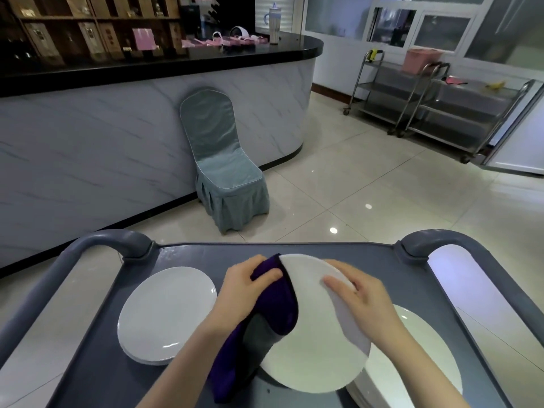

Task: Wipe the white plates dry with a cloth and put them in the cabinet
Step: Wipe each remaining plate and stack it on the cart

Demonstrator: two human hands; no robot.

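— Purple cloth (278, 295): by what is it held?
— It is gripped by the left hand (247, 287), whose fingers are curled round it. It is pressed against the left rim of a white plate (312, 346), and its loose end is draped down to the cart (188, 254).
— And how is the plate held?
— It is kept tilted above the middle of the cart. Its right rim is clasped by the right hand (357, 295), with the thumb laid on the upper face and the fingers wrapped round the edge.
— Where are the other plates seen?
— A left stack (164, 310) is set toward the cart's left edge. A right stack (421, 351) lies at the near right corner and is partly covered by the held plate.
— What is seen beyond the cart?
— A covered chair (223, 160) is stood against a marble-patterned counter (117, 136). Steel trolleys (435, 104) are parked at the far right.
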